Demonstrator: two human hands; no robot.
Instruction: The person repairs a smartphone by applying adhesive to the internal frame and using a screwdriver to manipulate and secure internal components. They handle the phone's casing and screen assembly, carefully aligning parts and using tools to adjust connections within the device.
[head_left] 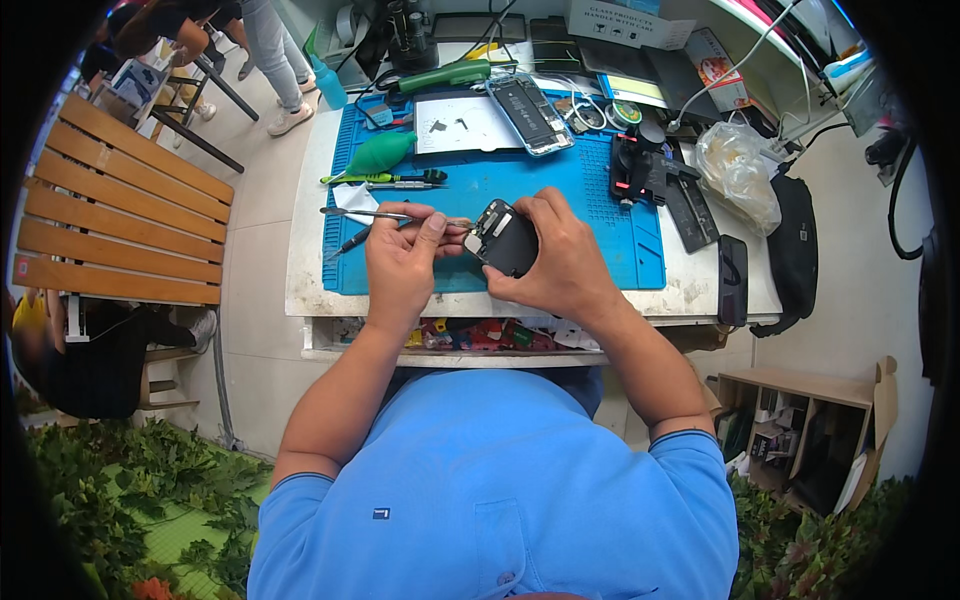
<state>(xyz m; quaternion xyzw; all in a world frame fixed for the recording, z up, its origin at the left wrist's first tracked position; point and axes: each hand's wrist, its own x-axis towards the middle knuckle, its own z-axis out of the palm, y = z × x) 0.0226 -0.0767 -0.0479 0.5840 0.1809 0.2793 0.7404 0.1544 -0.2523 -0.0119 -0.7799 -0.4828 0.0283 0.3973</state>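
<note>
My left hand is closed on a slim metal tool with its tip at the top left of a small black phone panel, which has silver parts along that end. My right hand grips the panel by its edges over the blue mat. A dark pen-like tool and a white paper lie by my left hand. Behind are a green air blower, screwdrivers and an opened phone next to a white tray.
A black clamp device, dark strip, plastic bag, phone and black pouch crowd the right. Parts fill an open drawer below. A slatted wooden seat and other people are at the left.
</note>
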